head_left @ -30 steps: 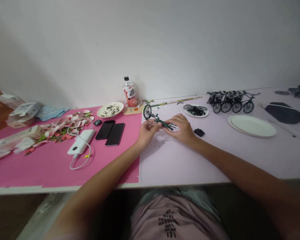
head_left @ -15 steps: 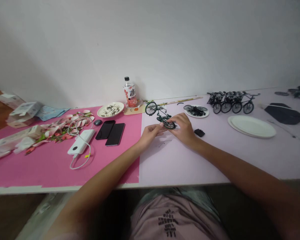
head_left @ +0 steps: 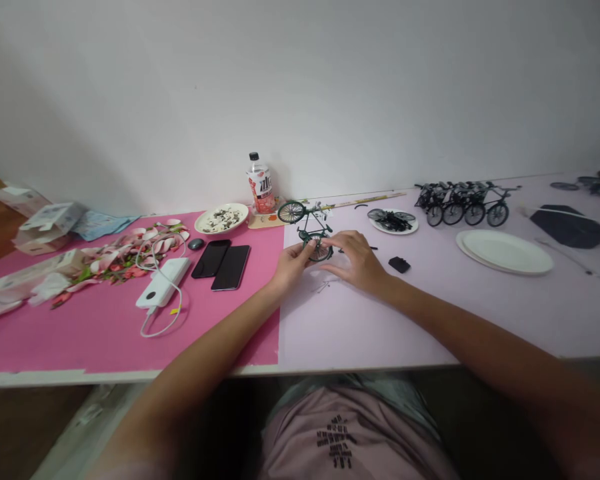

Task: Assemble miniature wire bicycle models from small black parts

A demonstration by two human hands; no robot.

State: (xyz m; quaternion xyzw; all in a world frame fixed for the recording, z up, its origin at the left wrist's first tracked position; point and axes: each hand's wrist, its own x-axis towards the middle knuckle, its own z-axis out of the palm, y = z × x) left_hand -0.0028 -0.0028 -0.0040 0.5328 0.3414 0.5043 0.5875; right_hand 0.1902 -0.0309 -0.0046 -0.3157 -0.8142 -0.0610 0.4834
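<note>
A small dark green model bicycle (head_left: pixel 306 224) is held tilted above the pale part of the table, one wheel up at the far left and the other wheel near my fingers. My left hand (head_left: pixel 293 263) is closed on the nearer wheel, thumb on its face. At the right side of that wheel is my right hand (head_left: pixel 357 260), its thumb and index finger spread apart. The index fingertip appears to touch the wheel's edge. Thin small parts (head_left: pixel 324 287) lie on the table below the hands. A black piece (head_left: pixel 399 265) lies right of my right hand.
Behind stand a plate of black parts (head_left: pixel 409 230) and a row of model bicycles (head_left: pixel 475 207). White plates (head_left: pixel 510 252) are stacked at right. On the pink side lie two phones (head_left: pixel 231 268), a white power bank (head_left: pixel 163 283), petals (head_left: pixel 130 257) and a drink bottle (head_left: pixel 261 187).
The bicycle has moved left and turned slightly, with my left hand holding it. My right hand's thumb has come away from the wheel, and its fingers have spread.
</note>
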